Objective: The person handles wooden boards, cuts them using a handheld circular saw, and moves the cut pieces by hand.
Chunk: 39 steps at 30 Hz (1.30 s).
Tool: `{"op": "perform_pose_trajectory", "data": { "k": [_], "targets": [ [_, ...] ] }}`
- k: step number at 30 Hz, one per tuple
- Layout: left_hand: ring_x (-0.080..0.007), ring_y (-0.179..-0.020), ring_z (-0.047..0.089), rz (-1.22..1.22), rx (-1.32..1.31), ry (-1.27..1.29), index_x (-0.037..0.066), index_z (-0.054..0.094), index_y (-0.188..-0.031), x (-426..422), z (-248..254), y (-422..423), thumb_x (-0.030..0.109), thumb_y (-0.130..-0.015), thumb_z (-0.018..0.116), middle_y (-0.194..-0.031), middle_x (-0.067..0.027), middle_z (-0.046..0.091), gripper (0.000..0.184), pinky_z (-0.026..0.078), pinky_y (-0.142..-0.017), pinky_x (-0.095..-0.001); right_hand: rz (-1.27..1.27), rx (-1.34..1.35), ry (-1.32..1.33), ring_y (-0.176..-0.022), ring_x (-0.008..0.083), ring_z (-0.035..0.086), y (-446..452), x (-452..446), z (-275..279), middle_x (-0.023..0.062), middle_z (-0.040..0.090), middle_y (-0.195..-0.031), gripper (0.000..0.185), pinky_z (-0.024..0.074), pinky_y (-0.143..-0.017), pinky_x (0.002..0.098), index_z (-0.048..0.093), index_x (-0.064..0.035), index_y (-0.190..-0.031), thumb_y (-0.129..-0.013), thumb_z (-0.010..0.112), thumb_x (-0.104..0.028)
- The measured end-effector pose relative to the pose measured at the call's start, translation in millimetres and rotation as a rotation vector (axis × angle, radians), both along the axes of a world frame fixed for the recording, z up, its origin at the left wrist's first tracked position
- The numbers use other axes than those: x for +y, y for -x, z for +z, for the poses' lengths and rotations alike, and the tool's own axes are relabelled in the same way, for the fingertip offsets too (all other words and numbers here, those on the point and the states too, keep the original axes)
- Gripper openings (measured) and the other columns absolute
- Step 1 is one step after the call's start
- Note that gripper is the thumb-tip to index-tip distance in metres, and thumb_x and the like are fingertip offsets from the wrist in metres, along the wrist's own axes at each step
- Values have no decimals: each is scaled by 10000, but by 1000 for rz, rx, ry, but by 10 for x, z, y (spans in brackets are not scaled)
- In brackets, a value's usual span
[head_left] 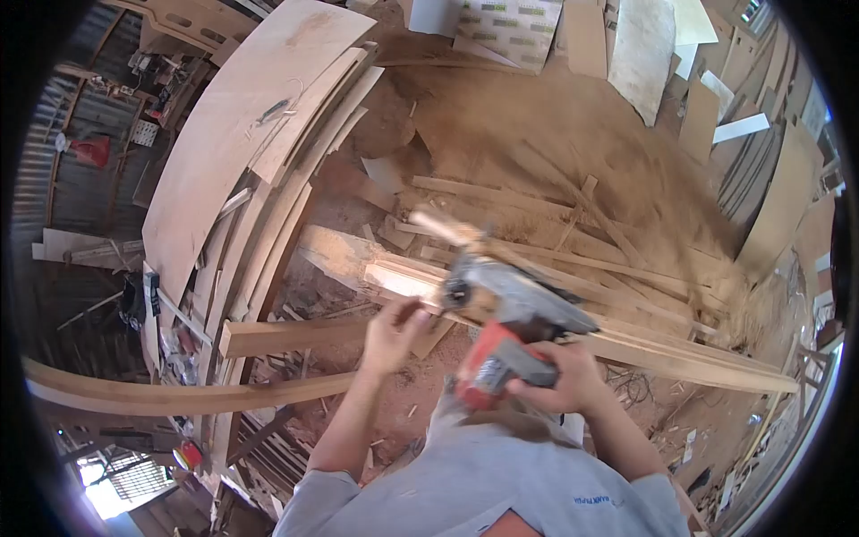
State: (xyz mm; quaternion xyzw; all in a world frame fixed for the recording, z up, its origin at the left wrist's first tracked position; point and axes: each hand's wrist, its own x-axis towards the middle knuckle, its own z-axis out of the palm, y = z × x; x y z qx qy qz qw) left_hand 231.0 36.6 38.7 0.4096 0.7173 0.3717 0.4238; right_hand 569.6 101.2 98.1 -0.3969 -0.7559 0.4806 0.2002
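My right hand [573, 380] is wrapped round the rear handle of a red and grey power tool [514, 313], which is slightly blurred. The tool is over a long wooden beam [680, 353] that runs to the right. Left of the tool, my left hand [396, 336] is beside the beam's near edge, with its fingers apart and nothing held in them. A pale wooden piece [398, 279] lies at the beam's left end. A blurred, light-coloured wooden piece [443, 226] sticks out past the tool's far side.
Large wooden sheets [242, 116] are stacked at the left. Two thick timbers, one straight [295, 336] and one curved [188, 398], extend from the lower left. Loose planks [537, 201] and sawdust cover the floor beyond the beam. Boards [644, 54] stand at the back right.
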Motion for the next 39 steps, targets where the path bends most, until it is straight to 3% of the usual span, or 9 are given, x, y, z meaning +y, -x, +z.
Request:
{"op": "perform_pose_trajectory", "data": {
  "k": [5,11,16,19,23,26,29,36,39],
  "targets": [
    [-375,-1195,695,-465,454,-9,30,714,-1252,-2,-399,-724,235,-931,802,-1211,-178,737,391,543,-1087,-449,-384,-44,13,-749,162,716,-816,-210,89,88,753,-813,501,566,-731,328,768,5,-1114,-852,901,-400],
    [-364,-1400,522,-712,698,-260,70,647,-1319,276,-641,-1511,276,-857,837,-1454,-163,594,541,440,-1188,-456,-681,17,105,-762,172,713,-1750,-469,33,107,767,-852,425,572,-760,344,776,10,-1134,-890,869,-326],
    [-381,-1105,637,-881,735,-76,60,661,-1014,579,-616,-1940,315,-787,887,-1083,-165,687,409,515,-981,-496,-777,-57,100,-870,189,758,-2344,-666,220,135,800,-932,433,591,-824,356,786,7,-1150,-886,879,-323],
    [-381,-1189,644,-966,819,25,44,688,-1198,700,-569,-2186,436,-825,880,-1202,-173,696,574,526,-1022,-488,-799,-17,83,-883,231,800,-2664,-774,98,152,810,-970,423,609,-821,354,795,-51,-1176,-881,891,-339],
    [-352,-1146,663,-1015,821,55,67,690,-1163,764,-666,-2677,422,-802,899,-1155,-141,696,548,554,-964,-464,-846,50,180,-827,256,792,-3078,-976,65,139,801,-926,449,609,-784,357,791,-82,-1174,-873,891,-402],
    [-343,-1125,670,-1006,804,80,79,696,-1138,1010,-699,-2443,387,-800,903,-1135,-125,700,502,557,-939,-456,-895,-6,127,-773,147,725,-2727,-908,117,101,791,-885,421,579,-759,314,790,-31,-1165,-873,902,-312],
    [-338,-1105,678,-1031,804,-6,77,708,-1100,1022,-688,-2741,369,-812,894,-1122,-120,703,450,560,-919,-458,-1024,-23,79,-774,208,770,-2903,-1159,95,120,792,-887,437,597,-735,347,804,-95,-1150,-865,898,-412],
    [-390,-1019,733,-1125,663,-127,78,774,-1054,856,-621,-3836,381,-903,805,-1107,-163,746,340,583,-878,-489,-1425,10,-36,-651,95,650,-3251,-1999,311,14,708,-748,335,513,-606,277,780,18,-1109,-920,858,-246],
    [-405,-1002,740,-1183,585,-202,79,807,-1084,944,-644,-4096,337,-957,743,-1109,-189,756,295,589,-883,-496,-1673,236,202,-802,106,681,-3252,-2325,379,56,767,-863,407,558,-737,294,786,36,-1093,-907,877,-314]
  ]
}}
